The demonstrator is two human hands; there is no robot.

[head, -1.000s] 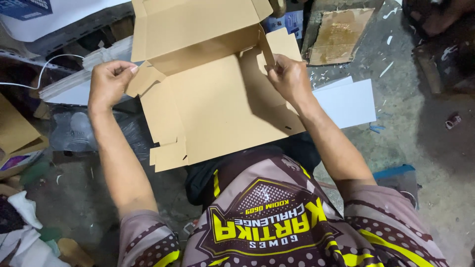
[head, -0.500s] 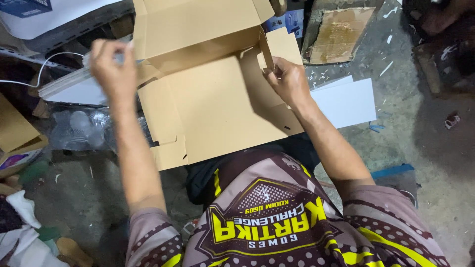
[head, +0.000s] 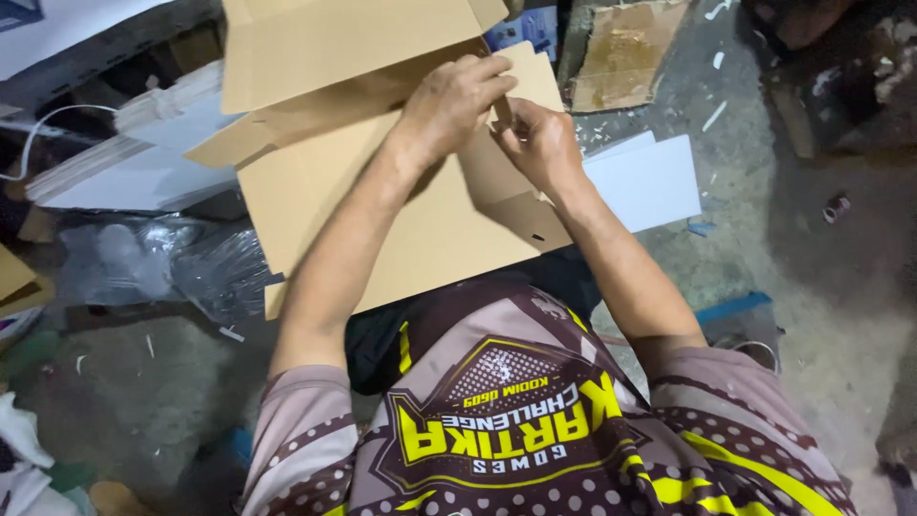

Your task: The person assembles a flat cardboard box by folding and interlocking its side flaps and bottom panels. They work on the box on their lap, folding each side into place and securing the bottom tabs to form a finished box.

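Two hands: I see both meet at the box's (head: 382,210) right flap.
Left hand (head: 454,100): fingers pinched on flap edge.
Right hand (head: 540,143): clamped on same flap.
Box: over my lap, lid raised.

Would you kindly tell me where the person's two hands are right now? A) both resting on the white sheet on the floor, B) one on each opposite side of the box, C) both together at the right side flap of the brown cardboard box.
C: the left hand and right hand meet at the right flap of the cardboard box.
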